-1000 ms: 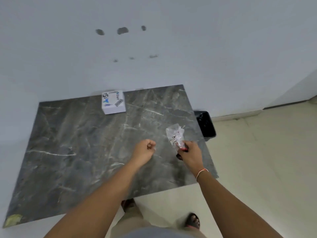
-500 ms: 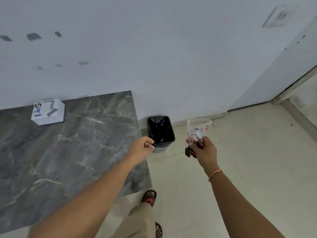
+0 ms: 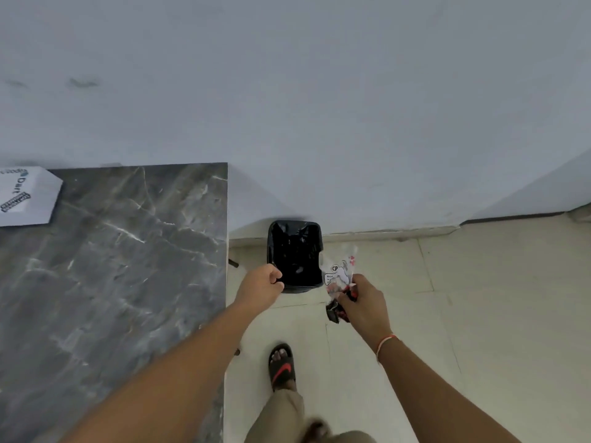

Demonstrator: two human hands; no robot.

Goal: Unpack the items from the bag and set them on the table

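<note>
My right hand (image 3: 363,302) grips a small clear plastic bag (image 3: 339,271) with black print and red marks, together with a dark red-and-black item that hangs below my fingers. The bag is held over the floor just right of a black bin (image 3: 295,255). My left hand (image 3: 260,286) is curled in a fist with nothing visible in it, hovering at the bin's near left rim, just past the table's right edge. A white printed box (image 3: 27,195) lies on the dark marble table (image 3: 121,266) at its far left.
The black-lined bin stands on the pale tiled floor against the white wall, right beside the table's right edge. My foot in a black and red sandal (image 3: 281,366) is on the floor below my hands. A wall corner lies to the far right.
The view has swung right, off the table. My right hand has carried the plastic bag from above the table's right edge to beside the bin. My left fist moved along with it.
</note>
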